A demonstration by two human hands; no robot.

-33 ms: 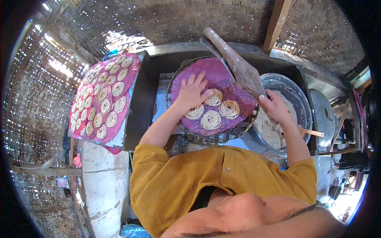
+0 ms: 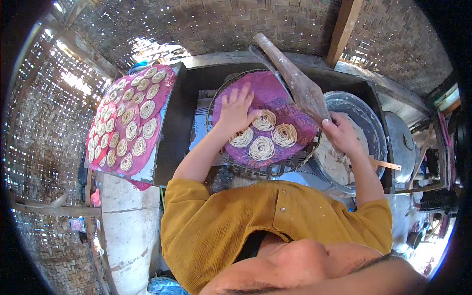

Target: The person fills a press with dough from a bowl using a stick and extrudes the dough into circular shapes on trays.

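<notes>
Gripping the near end of a long wooden tool (image 2: 302,83), right hand (image 2: 341,132) closes around it at the right side of a round woven tray (image 2: 268,171). Tool slants toward the far left, a darker arm along its left side. Hands well apart. Left hand (image 2: 235,112), palm down, fingers spread, over purple cloth (image 2: 265,91) on the tray's left part; cannot tell how firmly it touches. Four pale strand coils (image 2: 261,148) sit grouped on the cloth; left thumb right by the far one. Tray sits within a dark-walled trough (image 2: 169,132). To its right, grey basin (image 2: 377,115) with pale paste (image 2: 337,164); wooden stick (image 2: 387,164) juts over the right rim. Left of trough: many more coils (image 2: 131,130) on pink cloths (image 2: 166,83).
</notes>
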